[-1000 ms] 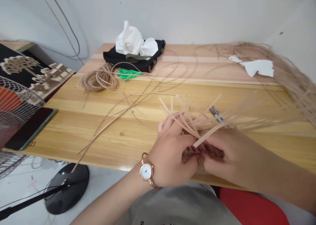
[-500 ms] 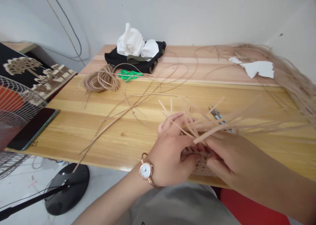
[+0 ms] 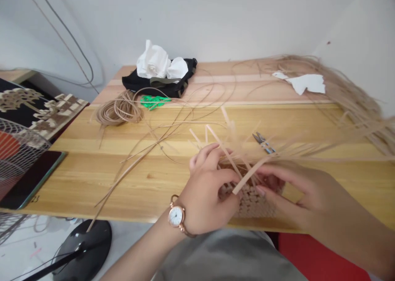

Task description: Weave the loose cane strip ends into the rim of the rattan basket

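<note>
A woven basket [image 3: 254,203] of light brown strips is at the table's front edge, with loose strip ends sticking up and out to the right. My left hand [image 3: 212,186], with a watch at the wrist, grips its left side, thumb in front and fingers behind. At the basket's right side, my right hand [image 3: 293,190] pinches a strip between thumb and index finger near the rim. A wide pale strip [image 3: 250,177] slants across the front between both hands. Some strips are blurred.
Small pliers [image 3: 263,143] lie behind the basket. Farther back are a coil of cane [image 3: 119,108], a green bundle [image 3: 154,101], a black bag [image 3: 135,81] with white tissue, and a torn white paper [image 3: 305,84]. A phone [image 3: 33,178] lies at the left edge.
The view has shifted slightly. My right hand has moved a little away from my left, with its thumb and index finger extended at the rim, and more of the basket's woven front shows.
</note>
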Tool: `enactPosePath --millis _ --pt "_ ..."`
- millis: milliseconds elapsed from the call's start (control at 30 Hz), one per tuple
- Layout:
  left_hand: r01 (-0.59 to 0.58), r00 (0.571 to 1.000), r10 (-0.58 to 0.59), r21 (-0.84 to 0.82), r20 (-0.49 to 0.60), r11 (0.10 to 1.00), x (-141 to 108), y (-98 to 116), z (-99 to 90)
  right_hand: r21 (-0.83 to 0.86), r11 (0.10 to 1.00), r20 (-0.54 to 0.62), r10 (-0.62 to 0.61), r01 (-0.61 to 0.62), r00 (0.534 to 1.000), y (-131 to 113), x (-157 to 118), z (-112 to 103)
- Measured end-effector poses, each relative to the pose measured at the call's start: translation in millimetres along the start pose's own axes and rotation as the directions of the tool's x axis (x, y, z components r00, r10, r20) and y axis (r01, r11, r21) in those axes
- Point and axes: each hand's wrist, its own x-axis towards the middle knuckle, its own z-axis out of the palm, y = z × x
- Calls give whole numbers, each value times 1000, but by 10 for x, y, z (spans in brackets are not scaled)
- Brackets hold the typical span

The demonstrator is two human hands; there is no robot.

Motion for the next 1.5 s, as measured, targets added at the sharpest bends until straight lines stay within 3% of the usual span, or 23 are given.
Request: enactPosePath --millis 133,300,400,1000,1267,1500 --pt "15 1000 -15 7 22 1000 16 2 -33 38 999 -11 15 -15 1000 -11 -14 64" --pt "-16 997 16 4 70 1000 27 -1 -61 74 995 136 57 -68 989 -30 49 37" --pt "-23 996 22 11 88 1000 25 -8 -65 61 993 164 89 -100 982 -44 75 16" --pt "-15 999 15 -6 42 1000 6 21 -40 29 995 153 95 -100 984 -88 88 50" --pt "-62 990 61 5 130 998 39 11 -106 28 997 190 64 -70 980 -40 153 2" --pt "-58 996 58 4 70 998 44 27 -78 34 997 215 58 -67 975 -53 172 -32"
